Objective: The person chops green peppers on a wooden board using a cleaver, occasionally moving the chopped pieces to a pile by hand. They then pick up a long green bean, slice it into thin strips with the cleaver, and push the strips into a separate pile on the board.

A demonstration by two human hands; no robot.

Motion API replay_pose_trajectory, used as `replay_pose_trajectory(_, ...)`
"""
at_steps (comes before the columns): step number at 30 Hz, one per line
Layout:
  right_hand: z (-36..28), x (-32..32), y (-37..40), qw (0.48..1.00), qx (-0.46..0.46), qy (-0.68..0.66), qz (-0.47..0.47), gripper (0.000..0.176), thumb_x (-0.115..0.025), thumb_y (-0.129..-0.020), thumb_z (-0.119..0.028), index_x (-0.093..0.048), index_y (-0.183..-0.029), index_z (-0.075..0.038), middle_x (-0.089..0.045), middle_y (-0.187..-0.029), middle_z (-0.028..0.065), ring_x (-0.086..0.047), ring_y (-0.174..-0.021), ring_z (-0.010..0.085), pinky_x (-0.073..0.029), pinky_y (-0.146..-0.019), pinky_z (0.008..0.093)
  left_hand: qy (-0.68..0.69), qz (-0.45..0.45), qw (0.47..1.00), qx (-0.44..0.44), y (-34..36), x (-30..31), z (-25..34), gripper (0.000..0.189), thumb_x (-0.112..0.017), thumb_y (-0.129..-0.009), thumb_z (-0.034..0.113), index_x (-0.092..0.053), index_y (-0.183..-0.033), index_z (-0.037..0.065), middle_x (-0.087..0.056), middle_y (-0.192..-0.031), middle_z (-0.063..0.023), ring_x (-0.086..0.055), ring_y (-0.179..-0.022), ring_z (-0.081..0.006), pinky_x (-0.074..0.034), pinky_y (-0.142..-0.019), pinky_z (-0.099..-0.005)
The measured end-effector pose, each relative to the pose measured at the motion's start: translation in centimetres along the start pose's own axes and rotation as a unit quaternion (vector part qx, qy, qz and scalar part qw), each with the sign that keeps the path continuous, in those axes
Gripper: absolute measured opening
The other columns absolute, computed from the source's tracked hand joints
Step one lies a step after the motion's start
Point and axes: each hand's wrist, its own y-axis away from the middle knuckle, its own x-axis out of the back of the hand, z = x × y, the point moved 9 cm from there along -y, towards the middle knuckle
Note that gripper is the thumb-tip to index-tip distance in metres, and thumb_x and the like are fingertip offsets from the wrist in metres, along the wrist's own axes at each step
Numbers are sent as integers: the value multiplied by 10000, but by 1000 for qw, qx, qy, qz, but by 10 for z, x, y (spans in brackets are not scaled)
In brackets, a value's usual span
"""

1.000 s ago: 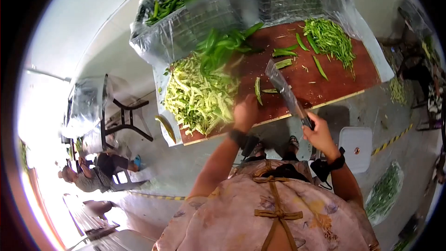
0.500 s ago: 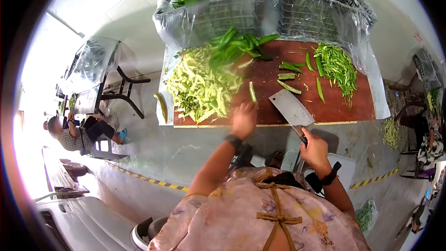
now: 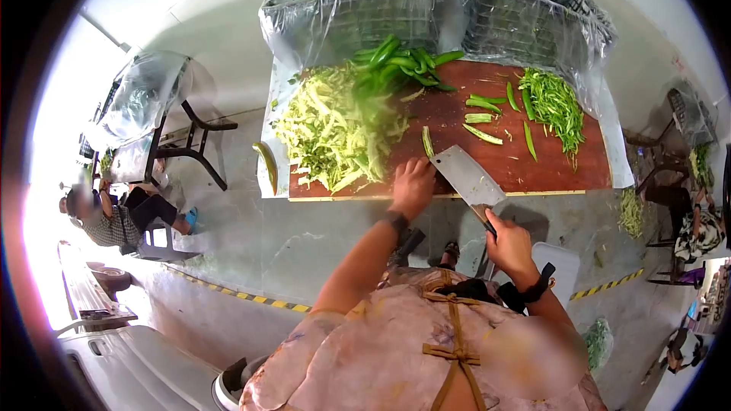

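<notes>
My right hand (image 3: pixel 509 243) is closed round the black handle of a cleaver (image 3: pixel 467 176), whose wide blade lies over the front of the red-brown board (image 3: pixel 434 122). Just left of the blade, my left hand (image 3: pixel 413 185) rests at the board's front edge, fingers forward and close together; whether anything is under them is hidden. A cut pepper strip (image 3: pixel 428 141) lies beyond its fingertips. Pale pepper cores (image 3: pixel 327 133) are heaped at the left, whole green peppers (image 3: pixel 403 68) behind. Several pepper halves (image 3: pixel 481 133) lie right of centre, beside shredded green pepper (image 3: pixel 557 110).
Two plastic-lined crates stand behind the board, the left one (image 3: pixel 362 19) holding green peppers, the right one (image 3: pixel 525 30) beside it. One pepper (image 3: pixel 266 167) lies left of the board. A seated person (image 3: pixel 114 217) is far left; another (image 3: pixel 697 232) is far right.
The cleaver has moved left, its blade now close to my left hand. My left hand has shifted slightly right and forward along the board's edge. The view has shifted a little.
</notes>
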Motion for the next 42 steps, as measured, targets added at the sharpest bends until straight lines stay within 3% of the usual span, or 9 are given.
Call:
replay_pose_trajectory(7, -17, 5, -15, 999, 6, 32, -10, 471, -615, -787, -165, -564, -1252, -109, -602, -761, 190, -595, -677, 385, -472, -625, 481, 22, 4, 1000, 13, 1, 2, -7, 249, -615, -755, 176, -630, -1001, 137, -524, -1038, -66, -481, -1031, -260, -384, -836, -415)
replay_pose_trajectory(15, -17, -11, -46, 999, 11, 45, -17, 489, -594, -808, -174, -523, -1285, -96, -597, -764, 196, -600, -662, 377, -477, -611, 481, 17, -12, 1000, 17, -3, 5, -4, 371, -625, -754, 184, -606, -1123, 145, -520, -1040, -63, -469, -1040, -249, -377, -848, -418)
replay_pose_trajectory(26, -7, -30, -48, 998, 57, 15, -1, 490, -589, -826, -202, -508, -1296, -89, -587, -777, 193, -600, -659, 363, -483, -602, 465, 14, -39, 999, 33, 0, -6, -8, 305, -619, -774, 190, -625, -1073, 128, -514, -1125, -93, -452, -1105, -280, -365, -895, -432)
replay_pose_trajectory(29, -19, -23, -71, 996, 77, -23, 40, 480, -611, -807, -156, -540, -1278, -93, -578, -754, 190, -581, -635, 386, -465, -590, 492, 10, -34, 999, 36, 1, -6, -7, 301, -620, -774, 191, -632, -1068, 124, -514, -1138, -97, -449, -1112, -283, -362, -902, -436)
replay_pose_trajectory(33, -34, -24, -96, 994, 102, 13, 39, 471, -623, -809, -162, -546, -1270, -112, -576, -758, 172, -583, -636, 379, -472, -583, 479, -4, -12, 1000, 22, -2, -1, -4, 240, -599, -772, 216, -667, -993, 149, -537, -1057, -72, -469, -1049, -274, -374, -858, -435)
replay_pose_trajectory(38, -51, 7, -105, 987, 133, -6, 88, 466, -642, -797, -158, -559, -1254, -126, -573, -753, 147, -590, -658, 360, -478, -589, 460, 3, -29, 999, 40, -2, 0, -6, 257, -600, -770, 186, -658, -1015, 138, -544, -1054, -77, -479, -1038, -271, -385, -852, -426)
replay_pose_trajectory(42, -30, 23, -105, 988, 100, -11, 116, 463, -648, -783, -140, -572, -1240, -120, -602, -784, 161, -600, -688, 357, -476, -601, 457, 23, -55, 997, 45, -9, -6, -16, 261, -591, -767, 158, -663, -1017, 137, -556, -1062, -67, -491, -1036, -248, -402, -852, -409)
